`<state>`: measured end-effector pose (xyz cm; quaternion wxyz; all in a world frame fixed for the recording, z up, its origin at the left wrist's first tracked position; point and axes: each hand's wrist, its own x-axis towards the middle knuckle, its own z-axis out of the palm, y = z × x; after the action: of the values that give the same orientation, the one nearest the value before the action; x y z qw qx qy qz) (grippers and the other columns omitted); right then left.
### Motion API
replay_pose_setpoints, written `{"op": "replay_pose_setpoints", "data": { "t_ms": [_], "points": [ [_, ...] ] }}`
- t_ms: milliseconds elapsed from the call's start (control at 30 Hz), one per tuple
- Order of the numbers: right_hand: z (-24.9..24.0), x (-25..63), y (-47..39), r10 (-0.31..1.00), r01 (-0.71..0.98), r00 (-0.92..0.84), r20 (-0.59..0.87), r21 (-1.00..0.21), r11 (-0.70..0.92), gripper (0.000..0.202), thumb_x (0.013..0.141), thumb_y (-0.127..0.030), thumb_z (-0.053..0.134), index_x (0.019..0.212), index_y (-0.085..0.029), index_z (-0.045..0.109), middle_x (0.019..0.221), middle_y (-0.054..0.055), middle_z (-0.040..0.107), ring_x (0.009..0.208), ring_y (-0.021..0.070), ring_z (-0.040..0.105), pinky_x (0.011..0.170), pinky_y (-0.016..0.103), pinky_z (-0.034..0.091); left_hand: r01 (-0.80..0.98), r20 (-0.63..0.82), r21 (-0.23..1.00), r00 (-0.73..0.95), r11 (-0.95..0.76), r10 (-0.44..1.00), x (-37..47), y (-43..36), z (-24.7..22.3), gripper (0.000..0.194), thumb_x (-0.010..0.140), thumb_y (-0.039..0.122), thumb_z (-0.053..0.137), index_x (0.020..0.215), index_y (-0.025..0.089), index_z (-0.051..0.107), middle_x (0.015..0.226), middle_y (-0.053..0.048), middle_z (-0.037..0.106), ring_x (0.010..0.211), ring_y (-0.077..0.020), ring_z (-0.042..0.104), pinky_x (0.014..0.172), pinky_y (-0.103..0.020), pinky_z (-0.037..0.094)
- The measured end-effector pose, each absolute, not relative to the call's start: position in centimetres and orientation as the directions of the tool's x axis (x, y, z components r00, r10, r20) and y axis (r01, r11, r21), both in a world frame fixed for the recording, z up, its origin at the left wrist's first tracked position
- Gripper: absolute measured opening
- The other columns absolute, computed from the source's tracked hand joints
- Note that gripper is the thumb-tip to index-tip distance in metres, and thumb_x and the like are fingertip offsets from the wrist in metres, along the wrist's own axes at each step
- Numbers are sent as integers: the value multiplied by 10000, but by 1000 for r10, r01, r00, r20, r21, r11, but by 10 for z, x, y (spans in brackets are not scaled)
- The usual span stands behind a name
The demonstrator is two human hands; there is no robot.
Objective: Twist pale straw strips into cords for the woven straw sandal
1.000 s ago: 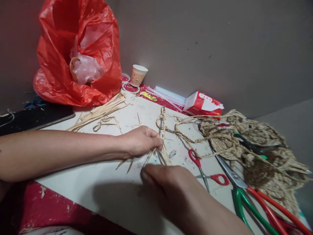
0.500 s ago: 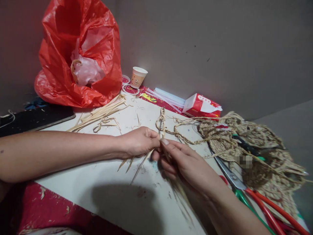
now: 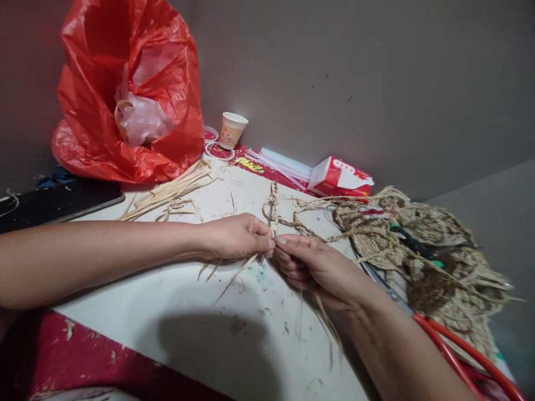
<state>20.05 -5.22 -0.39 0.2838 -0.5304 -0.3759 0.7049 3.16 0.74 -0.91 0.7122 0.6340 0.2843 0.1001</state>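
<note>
My left hand [image 3: 246, 236] pinches the near end of a braided straw cord [image 3: 273, 203], and loose straw strands [image 3: 238, 275] stick out below its fingers. Close against it, my right hand [image 3: 307, 262] is also closed in a pinch on the straw, its thumb and forefinger meeting the left fingertips. More strands [image 3: 328, 323] hang out under the right palm. From the hands the braid runs away across the white board [image 3: 175, 301], loops, and leads to a heap of braided straw [image 3: 451, 273] at the right. The exact spot between the fingertips is hidden.
A red plastic bag [image 3: 175, 100] stands at the back left, with a straw bundle [image 3: 171, 189] before it. Beyond are a paper cup [image 3: 233, 131], plastic strips [image 3: 288, 164] and a red tissue pack [image 3: 340, 177]. Large red-handled shears [image 3: 451, 356] lie right; a dark tablet-like slab [image 3: 62, 203] lies left.
My right hand has shifted right and turned, its fingers more curled, with strands now trailing beneath its palm. The left hand stays nearly in place. The whole view has shifted slightly.
</note>
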Motion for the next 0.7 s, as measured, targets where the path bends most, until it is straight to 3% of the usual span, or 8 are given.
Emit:
{"op": "replay_pose_setpoints", "data": {
  "t_ms": [167, 300, 400, 467, 567, 700],
  "points": [
    [-5, 196, -54, 863, 39, -149, -482, -875, -482, 441, 711, -488, 673, 525, -186, 410, 418, -92, 288, 378, 43, 182, 380, 217, 103, 290, -220, 954, 852, -78, 474, 26, 15, -5, 171, 803, 188, 442, 691, 132, 558, 558, 54, 430, 511, -62, 334, 512, -203, 277],
    [-9, 190, -56, 901, 132, -21, -433, -895, -427, 396, 714, -469, 661, 525, -175, 474, 383, -90, 296, 360, 42, 181, 382, 223, 87, 399, -180, 863, 816, -309, 550, 23, 13, 8, 227, 799, 188, 426, 584, 150, 487, 516, 53, 403, 514, -76, 350, 520, -211, 293],
    [-11, 185, -58, 902, 90, 28, -431, -897, -432, 365, 688, -468, 675, 550, -170, 516, 368, -97, 280, 350, 43, 172, 373, 224, 78, 445, -128, 788, 794, -425, 594, 23, 1, 14, 234, 807, 190, 397, 621, 152, 533, 523, 39, 456, 498, -82, 393, 514, -212, 309],
    [-11, 181, -60, 903, 11, 38, -428, -903, -429, 389, 668, -468, 693, 524, -179, 476, 376, -100, 272, 354, 41, 167, 370, 221, 82, 487, -77, 683, 789, -545, 610, 24, -10, 12, 238, 820, 205, 381, 730, 153, 595, 566, 10, 531, 504, -101, 444, 504, -222, 315],
    [-12, 174, -63, 902, -62, 54, -429, -903, -426, 457, 645, -467, 721, 473, -188, 402, 374, -97, 276, 355, 36, 176, 367, 213, 89, 533, -13, 425, 812, -732, 584, 26, -23, 3, 231, 806, 174, 395, 879, 130, 609, 584, -34, 583, 499, -145, 502, 477, -242, 311],
    [-15, 167, -65, 901, -105, 49, -430, -900, -424, 425, 643, -467, 732, 500, -162, 472, 404, -64, 391, 367, 37, 256, 364, 192, 168, 435, 38, 176, 893, -883, 448, 25, -35, -9, 304, 722, 75, 442, 992, 51, 580, 621, -90, 617, 513, -194, 559, 454, -266, 330]
  ]
}}
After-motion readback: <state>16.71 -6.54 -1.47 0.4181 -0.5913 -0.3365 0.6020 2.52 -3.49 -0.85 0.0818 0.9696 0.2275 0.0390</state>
